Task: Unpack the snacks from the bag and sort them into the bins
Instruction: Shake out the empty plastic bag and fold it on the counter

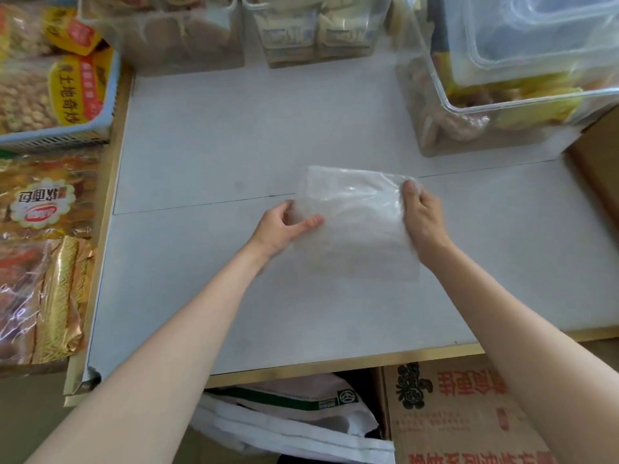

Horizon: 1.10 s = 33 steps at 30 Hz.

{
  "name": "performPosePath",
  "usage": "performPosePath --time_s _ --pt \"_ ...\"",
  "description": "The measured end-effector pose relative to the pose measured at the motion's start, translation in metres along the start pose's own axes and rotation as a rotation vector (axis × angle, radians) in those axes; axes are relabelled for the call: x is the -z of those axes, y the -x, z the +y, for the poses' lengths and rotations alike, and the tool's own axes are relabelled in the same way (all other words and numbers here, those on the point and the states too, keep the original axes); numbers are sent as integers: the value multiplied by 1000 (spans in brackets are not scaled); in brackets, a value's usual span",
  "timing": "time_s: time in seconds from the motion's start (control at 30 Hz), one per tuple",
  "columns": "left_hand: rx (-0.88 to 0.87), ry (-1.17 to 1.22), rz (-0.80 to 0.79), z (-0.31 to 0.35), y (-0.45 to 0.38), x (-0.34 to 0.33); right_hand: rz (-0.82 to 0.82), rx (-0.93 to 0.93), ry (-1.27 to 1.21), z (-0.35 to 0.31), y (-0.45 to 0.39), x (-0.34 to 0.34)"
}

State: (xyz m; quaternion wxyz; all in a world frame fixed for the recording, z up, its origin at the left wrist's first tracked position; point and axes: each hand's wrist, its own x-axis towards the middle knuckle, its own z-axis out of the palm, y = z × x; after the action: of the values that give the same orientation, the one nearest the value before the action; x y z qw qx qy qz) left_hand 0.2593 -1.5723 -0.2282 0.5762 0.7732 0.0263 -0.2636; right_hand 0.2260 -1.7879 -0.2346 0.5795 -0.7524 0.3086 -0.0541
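Pinching the left edge of a clear plastic bag between thumb and curled fingers, the left hand holds that side just above the white table. The right hand grasps the bag's right edge, fingers curled over the top of the film and thumb pointing away from the person. The bag is stretched flat between both hands near the middle of the table. It is see-through and looks flat; what it may hold cannot be told.

At the far edge of the table stand two clear bins side by side; the right one holds pale wrapped packets. At the far right, a larger clear tub overlaps another clear container that holds round brown biscuits.

To the left of the table, a blue basket holds bags of nuts with yellow labels. Nearer the person on that side lie gold and orange snack packs.

Below the near edge of the table, a white sack lies beside a brown cardboard box printed in red.
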Motion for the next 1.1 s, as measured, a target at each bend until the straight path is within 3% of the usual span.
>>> performPosePath --time_s 0.07,0.2,0.27,0.37,0.47,0.57,0.73,0.8,0.87,0.97,1.03,1.1 --pt "-1 -62 41 -1 -5 -1 -13 -25 -77 -4 -1 8" --pt "-22 -248 191 -5 -9 -10 -328 -53 -112 7 5 23" --pt "-10 -364 183 -8 -5 -20 -290 35 162 18 10 24" --pt "5 -869 193 -20 9 -41 -219 158 779 35 25 24" --pt "11 -1061 99 -34 28 -58 -390 376 1190 54 44 24" --pt "8 -1022 56 -44 34 -63 -591 320 1264 69 51 20" --pt "151 -537 73 -29 25 -51 -587 225 1312 68 45 8" --pt "155 -370 13 -24 22 -39 -523 212 1236 53 39 9" --pt "126 -199 -124 -12 19 -20 -428 218 969 24 27 14" --pt "99 -313 -333 10 10 7 -548 71 377 -24 7 24" --pt "95 -336 -346 24 3 14 -684 -70 191 -45 4 27" --pt "63 -219 -263 33 0 15 -625 -116 64 -53 5 26"
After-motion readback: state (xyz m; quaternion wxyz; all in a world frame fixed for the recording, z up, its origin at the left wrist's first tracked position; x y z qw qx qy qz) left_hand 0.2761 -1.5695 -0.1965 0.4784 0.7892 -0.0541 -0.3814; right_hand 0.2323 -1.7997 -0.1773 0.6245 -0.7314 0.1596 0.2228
